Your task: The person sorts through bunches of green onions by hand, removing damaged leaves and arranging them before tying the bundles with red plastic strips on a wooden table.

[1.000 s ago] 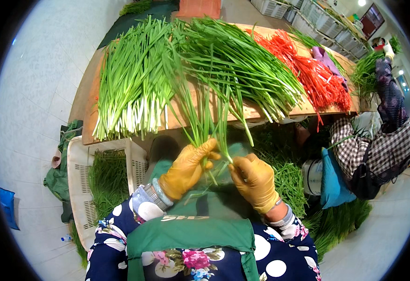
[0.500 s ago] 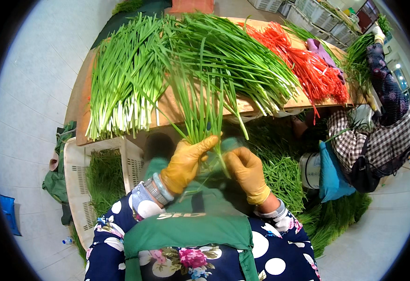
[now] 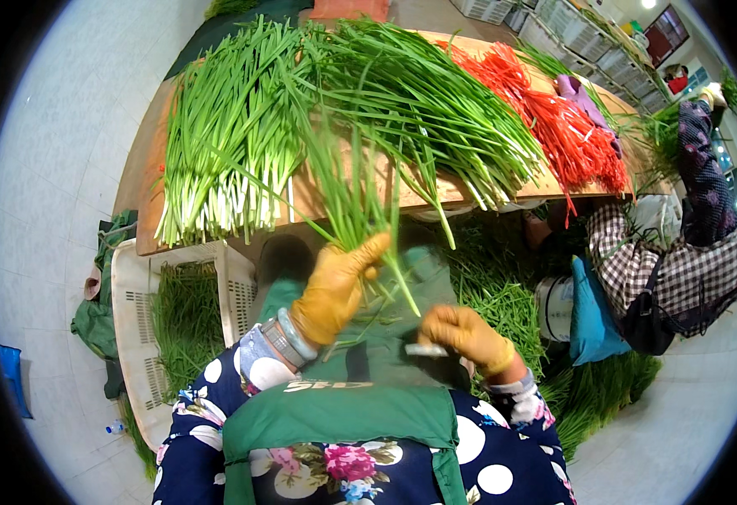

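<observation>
In orange-yellow gloves, both my hands are over the green apron (image 3: 343, 412). My left hand (image 3: 332, 295) is closed around a small bunch of garlic chives (image 3: 358, 206); its leaves reach away toward the table and its pale stem ends poke out by the thumb. My right hand (image 3: 469, 338) is to the right of those ends and apart from them, fingers pinched together. A small pale, motion-blurred bit (image 3: 426, 349) shows at its fingertips; its kind is unclear. Two larger piles, left chives (image 3: 234, 143) and right chives (image 3: 436, 101), lie on the wooden table (image 3: 326, 198).
Red ties (image 3: 562, 126) and a purple cloth (image 3: 583, 99) lie on the table's right. A white crate (image 3: 133, 320) of greens stands at lower left. More greens (image 3: 503, 303) lie below the table at right, near a white bucket (image 3: 555, 307) and a co-worker in a checked top (image 3: 697, 269).
My right hand has moved away from the bunch, down and to the right, and the pale bit now shows at its fingers. My left hand keeps its hold, nearly in place.
</observation>
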A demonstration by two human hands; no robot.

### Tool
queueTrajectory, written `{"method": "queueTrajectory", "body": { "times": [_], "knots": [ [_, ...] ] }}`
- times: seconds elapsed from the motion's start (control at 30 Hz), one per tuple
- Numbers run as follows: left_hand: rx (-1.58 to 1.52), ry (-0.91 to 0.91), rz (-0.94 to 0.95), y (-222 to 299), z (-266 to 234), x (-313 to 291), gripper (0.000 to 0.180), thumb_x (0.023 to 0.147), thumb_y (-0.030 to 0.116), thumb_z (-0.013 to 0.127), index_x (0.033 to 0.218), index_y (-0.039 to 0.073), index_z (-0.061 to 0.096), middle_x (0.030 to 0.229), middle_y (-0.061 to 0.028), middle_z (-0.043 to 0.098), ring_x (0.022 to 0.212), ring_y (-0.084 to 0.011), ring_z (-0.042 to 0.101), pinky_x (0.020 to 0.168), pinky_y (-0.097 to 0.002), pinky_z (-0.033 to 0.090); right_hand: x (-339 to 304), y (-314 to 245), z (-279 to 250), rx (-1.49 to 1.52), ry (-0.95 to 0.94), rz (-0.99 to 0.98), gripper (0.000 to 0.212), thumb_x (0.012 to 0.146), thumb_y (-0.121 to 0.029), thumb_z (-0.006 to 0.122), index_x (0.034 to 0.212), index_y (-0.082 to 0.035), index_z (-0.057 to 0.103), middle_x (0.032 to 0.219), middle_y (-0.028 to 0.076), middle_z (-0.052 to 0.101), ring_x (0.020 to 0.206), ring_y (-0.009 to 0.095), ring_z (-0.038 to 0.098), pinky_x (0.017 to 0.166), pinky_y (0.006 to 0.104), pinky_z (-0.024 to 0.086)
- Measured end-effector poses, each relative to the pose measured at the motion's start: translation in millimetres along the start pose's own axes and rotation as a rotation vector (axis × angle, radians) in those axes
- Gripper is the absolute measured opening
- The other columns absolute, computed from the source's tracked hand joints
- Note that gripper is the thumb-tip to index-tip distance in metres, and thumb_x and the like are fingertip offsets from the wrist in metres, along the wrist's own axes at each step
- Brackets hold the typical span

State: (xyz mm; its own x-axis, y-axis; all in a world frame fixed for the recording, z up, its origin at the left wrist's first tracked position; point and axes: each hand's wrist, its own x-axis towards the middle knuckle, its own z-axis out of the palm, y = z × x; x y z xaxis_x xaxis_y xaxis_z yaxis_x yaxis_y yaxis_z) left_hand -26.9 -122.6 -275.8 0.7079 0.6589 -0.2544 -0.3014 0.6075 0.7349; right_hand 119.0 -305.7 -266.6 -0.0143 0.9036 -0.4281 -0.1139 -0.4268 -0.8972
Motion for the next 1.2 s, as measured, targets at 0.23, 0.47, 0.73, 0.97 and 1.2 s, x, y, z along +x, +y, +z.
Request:
{"method": "queueTrajectory", "body": {
  "times": [0.23,0.47,0.73,0.97,1.2],
  "knots": [
    [0.176,0.018,-0.036,-9,10,4,0.015,0.086,0.013,0.072,0.098,0.005,0.067,0.082,0.0024,0.063,0.065,-0.0054,0.053,0.053,-0.0179,0.039,-9,-32,-4,-0.802,0.645,-0.423,0.020,0.083,-0.022,0.070,0.083,-0.004,0.061,0.069,0.010,0.058,0.059,0.022,0.058,0.054,0.0332,0.047],
    [0.162,-0.097,-0.035,4,13,0,0.022,0.089,0.016,0.068,0.106,0.002,0.065,0.088,-0.0013,0.066,0.073,-0.0084,0.060,0.058,-0.0183,0.041,46,-48,15,-1.228,0.784,-0.674,0.022,0.081,-0.024,0.069,0.076,-0.010,0.054,0.068,0.010,0.054,0.059,0.031,0.056,0.052,0.0404,0.044],
    [-0.084,-0.190,-0.171,-1,16,-10,0.034,0.096,0.021,0.059,0.121,-0.003,0.059,0.114,-0.0098,0.063,0.103,-0.0177,0.061,0.086,-0.0276,0.050,51,-38,26,-0.853,0.720,-0.740,0.019,0.087,-0.017,0.061,0.073,-0.007,0.056,0.067,0.015,0.056,0.060,0.036,0.056,0.053,0.0435,0.044],
    [-0.139,-0.219,-0.133,-8,18,-3,0.030,0.097,0.018,0.056,0.119,-0.002,0.059,0.114,-0.0097,0.063,0.107,-0.0201,0.060,0.094,-0.0330,0.049,48,-19,21,-0.612,0.860,-0.701,0.021,0.086,-0.016,0.061,0.069,-0.004,0.054,0.063,0.016,0.051,0.053,0.034,0.052,0.050,0.0412,0.042],
    [-0.273,-0.271,-0.213,7,-1,-1,0.030,0.097,0.022,0.053,0.117,0.000,0.059,0.122,-0.0162,0.061,0.108,-0.0283,0.061,0.094,-0.0436,0.050,-39,73,-61,-1.156,0.914,0.167,0.029,0.087,-0.030,0.060,0.071,-0.006,0.061,0.073,0.018,0.063,0.064,0.033,0.063,0.056,0.0401,0.049]
  ]
}}
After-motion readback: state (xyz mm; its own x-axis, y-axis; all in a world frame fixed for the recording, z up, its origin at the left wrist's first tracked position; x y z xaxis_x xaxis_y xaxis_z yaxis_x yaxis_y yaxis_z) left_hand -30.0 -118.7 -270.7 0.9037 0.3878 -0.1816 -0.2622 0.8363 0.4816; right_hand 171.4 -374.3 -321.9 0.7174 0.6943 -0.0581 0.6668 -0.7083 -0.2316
